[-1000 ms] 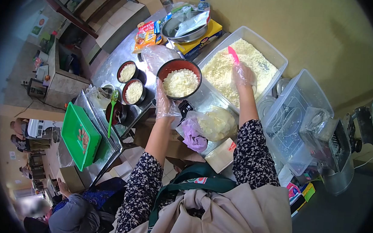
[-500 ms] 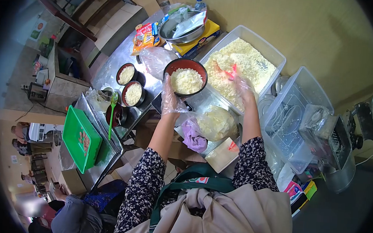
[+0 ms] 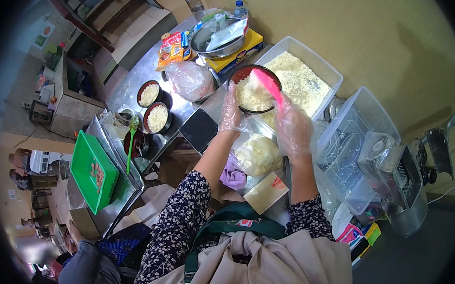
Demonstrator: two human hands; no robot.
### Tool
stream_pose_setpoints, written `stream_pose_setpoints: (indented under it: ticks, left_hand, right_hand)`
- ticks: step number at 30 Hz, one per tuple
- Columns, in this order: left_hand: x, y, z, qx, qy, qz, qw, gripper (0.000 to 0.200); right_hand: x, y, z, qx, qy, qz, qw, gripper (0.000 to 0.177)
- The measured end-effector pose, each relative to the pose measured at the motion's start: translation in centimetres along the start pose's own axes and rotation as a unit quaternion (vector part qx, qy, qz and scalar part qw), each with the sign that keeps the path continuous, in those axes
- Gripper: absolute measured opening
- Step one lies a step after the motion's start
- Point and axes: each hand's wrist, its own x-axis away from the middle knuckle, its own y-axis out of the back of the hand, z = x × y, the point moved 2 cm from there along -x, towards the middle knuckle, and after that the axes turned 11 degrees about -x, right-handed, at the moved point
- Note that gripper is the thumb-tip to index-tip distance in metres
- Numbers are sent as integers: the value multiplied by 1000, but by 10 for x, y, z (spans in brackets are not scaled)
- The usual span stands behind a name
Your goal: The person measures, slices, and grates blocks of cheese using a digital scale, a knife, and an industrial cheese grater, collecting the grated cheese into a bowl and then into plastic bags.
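Both hands gloved in thin clear plastic, head view only. Left hand (image 3: 231, 111) grips the near rim of a red bowl (image 3: 255, 89), fingers curled around the edge. Right hand (image 3: 293, 128) is closed on a pink scoop (image 3: 266, 87), with the blade end lying across the bowl's contents. Bowl is filled with white shredded stuff and sits at the near left corner of the big clear tub (image 3: 318, 58); can't tell whether it rests on the rim or is held up. Tub holds the same white shreds.

Left of the bowl: crumpled plastic bag (image 3: 189, 80), dark phone (image 3: 199, 130) flat on the steel counter. Further left, two small bowls (image 3: 149, 93) and (image 3: 157, 118), both filled, side by side. Green spoon (image 3: 132, 136) and green tray (image 3: 95, 171) beyond them. Under the forearms: clear bag of pale lumps (image 3: 258, 154), purple cloth (image 3: 233, 176). Right side: second clear tub (image 3: 355, 144), then a metal grater machine (image 3: 410, 179).
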Motion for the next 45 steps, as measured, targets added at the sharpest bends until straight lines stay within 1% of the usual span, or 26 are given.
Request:
stream_pose_setpoints:
  ticks: [4,6,7,9,13,15,16,18,21,22,23,24,25,26,27,29,30,32,33,35,36,38,40,41,43,45]
  left_hand:
    - [10,0,-3,15,-3,-5,1000,64]
    - [9,8,-1,17,-6,-7,1000,64]
    - [9,13,1,21,-11,-9,1000,63]
    - [15,18,-3,36,-22,-27,999,62]
    - [25,40,-8,61,-50,-53,995,62]
    - [23,53,-7,95,-58,-70,991,62]
    - [25,57,-9,94,-58,-74,991,62]
    - [32,65,-12,114,-70,-92,987,63]
    - [30,79,-8,124,-80,-87,985,64]
    - [30,80,-9,121,-85,-92,985,64]
    - [29,79,-8,139,-87,-106,981,62]
    - [27,80,-7,137,-88,-104,981,62]
    - [27,80,-5,126,-82,-105,983,63]
    - [26,81,-3,115,-76,-105,985,65]
    - [26,77,-6,115,-79,-103,985,65]
    - [31,71,-9,97,-53,-135,985,66]
    - [30,70,-9,97,-53,-135,985,66]
    - [28,66,-7,84,-44,-116,989,66]
    - [26,63,-5,78,-52,-115,989,65]
    - [20,56,-2,78,-56,-118,988,59]
    - [17,52,-1,79,-60,-121,988,54]
    - [18,37,-3,61,-54,-119,990,54]
    - [15,22,-1,65,-69,-46,994,62]
    - [13,12,0,61,-31,-60,996,62]
    - [15,7,2,63,-26,-51,996,63]
    - [15,5,3,75,-24,-26,997,63]
  right_hand:
    - [1,10,15,-8,40,1,999,29]
    - [-6,18,16,-46,-39,25,998,34]
    - [-10,18,10,-45,-40,28,998,34]
    - [-22,13,-17,-42,-126,16,991,29]
    - [-29,-39,-83,53,-118,-18,991,30]
    - [-28,-56,-88,103,-207,118,966,34]
    - [-26,-58,-83,101,-206,122,966,34]
    - [-17,-63,-71,89,-132,269,950,39]
    - [-1,-125,-112,-24,-136,236,962,43]
    - [-4,-132,-112,-94,-135,216,962,44]
    - [-6,-134,-112,-115,-87,241,960,41]
    - [-5,-138,-116,-116,-87,238,960,41]
    - [-2,-143,-123,-273,-211,215,914,36]
    - [1,-147,-129,-418,-324,182,829,32]
    - [-2,-139,-127,-420,-321,181,830,32]
    - [-2,-116,-121,-390,-405,209,800,24]
    - [-1,-112,-121,-390,-405,209,800,24]
    - [-5,-99,-121,-358,-319,118,870,25]
    - [-6,-93,-125,-357,-320,117,870,25]
    - [-16,-79,-129,-272,-188,84,940,28]
    - [-18,-68,-121,-271,-187,84,940,28]
    - [-27,-31,-86,-155,-127,53,978,27]
    - [-28,-5,-50,-108,-88,37,990,28]
    - [-26,10,-23,-105,-109,35,988,28]
    - [-16,15,6,-102,-131,33,986,30]
    - [-8,12,22,-2,-76,38,996,30]
